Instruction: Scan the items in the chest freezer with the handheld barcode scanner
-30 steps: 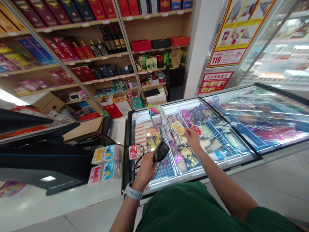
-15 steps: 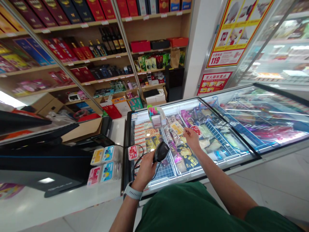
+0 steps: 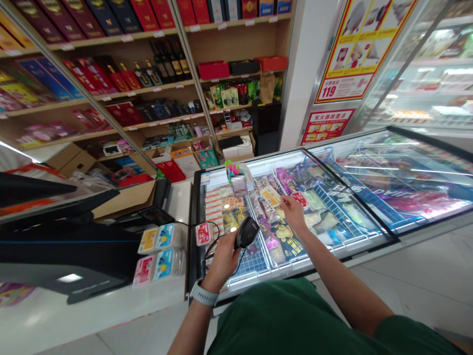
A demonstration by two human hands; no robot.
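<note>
My left hand (image 3: 223, 256), with a grey watch on the wrist, is wrapped round the handle of a black barcode scanner (image 3: 247, 232). The scanner's head points up and right, above the freezer's glass top. My right hand (image 3: 293, 213) pinches the right edge of a yellow and white flat pack (image 3: 270, 195) over the glass. Just beside that hand is a red pack (image 3: 299, 199). Another red pack (image 3: 203, 233) lies at the freezer's left end, next to the scanner's cable. Stacks of blue, yellow and pink packs (image 3: 164, 249) stand on the white counter to the left.
The glass-topped freezer (image 3: 392, 231) stretches to the right, with wire baskets of bagged goods inside. A black monitor (image 3: 55, 256) stands at the left. Bright small items (image 3: 233, 171) sit at the freezer's back edge. Shelves (image 3: 236, 27) rise behind.
Both hands keep nearly the same place and hold. The view has shifted very slightly.
</note>
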